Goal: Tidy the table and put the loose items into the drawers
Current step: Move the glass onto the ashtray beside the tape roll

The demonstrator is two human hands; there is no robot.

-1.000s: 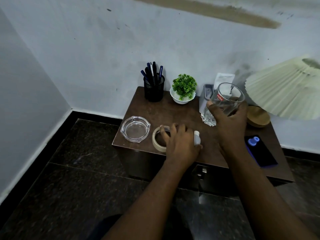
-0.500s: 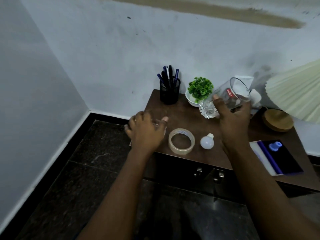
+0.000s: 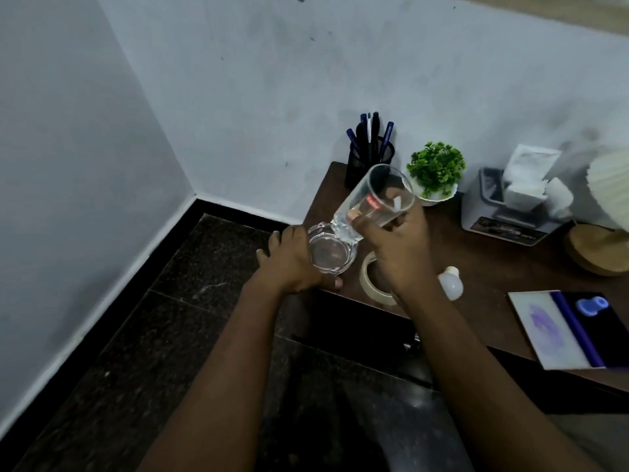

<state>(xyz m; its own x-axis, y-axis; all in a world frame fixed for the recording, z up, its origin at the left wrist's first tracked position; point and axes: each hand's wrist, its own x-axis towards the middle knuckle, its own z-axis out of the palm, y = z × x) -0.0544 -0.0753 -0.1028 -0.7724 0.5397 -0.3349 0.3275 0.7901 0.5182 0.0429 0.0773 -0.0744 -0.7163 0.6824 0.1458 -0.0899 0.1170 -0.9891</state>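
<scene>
Clutter crowds the back of the surface (image 3: 476, 260): a pen cup (image 3: 369, 161), a small plant (image 3: 435, 170), a tissue box (image 3: 500, 209) and a wooden lamp base (image 3: 595, 253). A pad (image 3: 558, 330) lies at the front right. A tape roll (image 3: 369, 282) and a bulb (image 3: 451, 284) lie just beside the right wrist, which covers part of the roll.

The right hand (image 3: 398, 248) grips a glass (image 3: 374, 199) above the surface. It is tilted, mouth up toward the plant, base down over the far rim of an ashtray (image 3: 332, 250). Its long axis runs diagonally between the two.

The left hand (image 3: 289, 262) curls round the ashtray at the front left corner.

Whether glass and ashtray touch is unclear. The lampshade (image 3: 609, 192) is cut off at the right edge. The drawer fronts below are dark and mostly behind the arms.
</scene>
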